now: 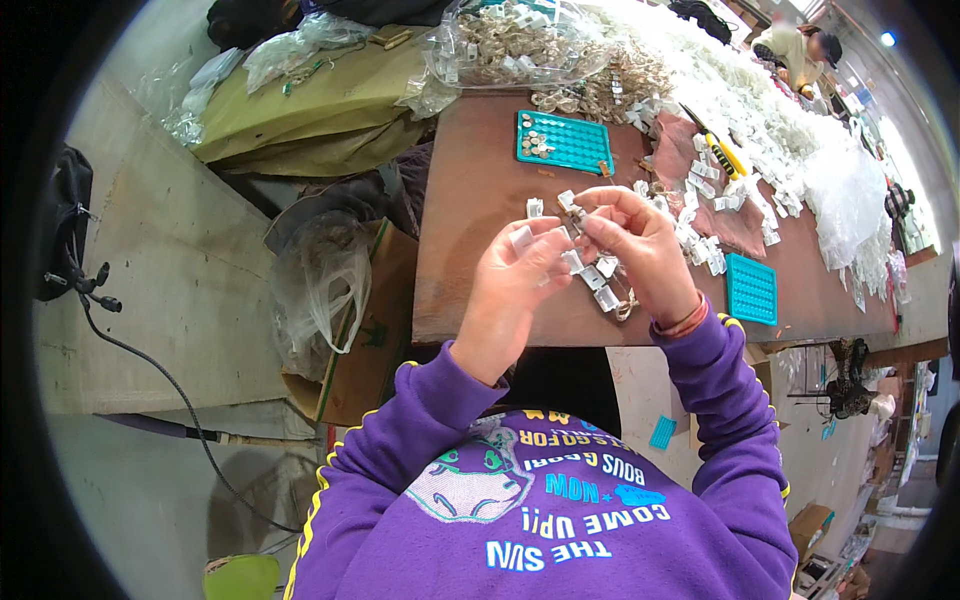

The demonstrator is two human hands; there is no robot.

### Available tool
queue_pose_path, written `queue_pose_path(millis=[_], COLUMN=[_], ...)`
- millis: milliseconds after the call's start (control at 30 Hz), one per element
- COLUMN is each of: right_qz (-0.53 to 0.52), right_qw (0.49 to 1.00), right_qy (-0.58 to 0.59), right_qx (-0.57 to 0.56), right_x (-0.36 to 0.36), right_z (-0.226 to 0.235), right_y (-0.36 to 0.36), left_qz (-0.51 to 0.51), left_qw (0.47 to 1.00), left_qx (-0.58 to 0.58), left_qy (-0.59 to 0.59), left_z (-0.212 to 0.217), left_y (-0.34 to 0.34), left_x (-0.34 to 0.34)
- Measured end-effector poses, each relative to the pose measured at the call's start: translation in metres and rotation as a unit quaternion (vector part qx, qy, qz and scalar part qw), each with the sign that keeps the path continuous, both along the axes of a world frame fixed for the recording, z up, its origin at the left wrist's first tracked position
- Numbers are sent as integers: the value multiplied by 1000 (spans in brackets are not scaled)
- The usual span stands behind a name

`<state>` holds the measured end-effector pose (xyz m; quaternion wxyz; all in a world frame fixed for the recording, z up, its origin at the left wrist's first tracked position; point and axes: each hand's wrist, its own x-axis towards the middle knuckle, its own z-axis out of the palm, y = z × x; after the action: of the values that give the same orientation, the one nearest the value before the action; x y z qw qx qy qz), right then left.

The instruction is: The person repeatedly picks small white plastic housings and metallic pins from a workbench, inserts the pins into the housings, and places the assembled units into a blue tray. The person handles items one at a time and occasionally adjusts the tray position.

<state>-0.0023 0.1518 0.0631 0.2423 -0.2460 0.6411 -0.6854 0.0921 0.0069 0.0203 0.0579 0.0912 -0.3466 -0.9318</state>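
Above the near part of the brown table, both my hands are raised close together. My left hand (512, 275) has bent fingers around a small white plastic piece (522, 238). My right hand (642, 250) pinches another small white plastic piece (568, 201) between thumb and fingertips, near the left fingers. Below the hands, several more white pieces (606, 298) lie in a cluster with a thin tan cord or wire. One loose white piece (534, 207) shows just beyond my left fingers. Exactly how the pieces join is too small to tell.
A teal tray (550, 160) with several round discs lies beyond my hands; another teal tray (751, 290) is at right. Yellow-and-black pliers (726, 157) rest on pink cloth (678, 150). White pieces heap across the far table (470, 180). A person (797, 55) sits at far right.
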Motion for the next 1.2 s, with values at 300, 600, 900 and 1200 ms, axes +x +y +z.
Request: queue_pose_path(millis=[300,600,900,1200], right_qz=[-109,-1,-42,15], right_qw=[896,882,898,905], right_qy=[406,463,425,417], right_qx=[140,90,103,88], right_x=[37,23,26,23], right_z=[4,27,19,23], right_y=[-6,2,4,5], left_qz=[63,-77,-104,-82], left_qw=[994,993,989,994], left_qx=[-63,-14,-23,-8], left_qy=[56,90,100,65], left_z=[-3,-1,-2,6], left_y=[2,-11,-10,-8], left_x=[-5,8,7,8])
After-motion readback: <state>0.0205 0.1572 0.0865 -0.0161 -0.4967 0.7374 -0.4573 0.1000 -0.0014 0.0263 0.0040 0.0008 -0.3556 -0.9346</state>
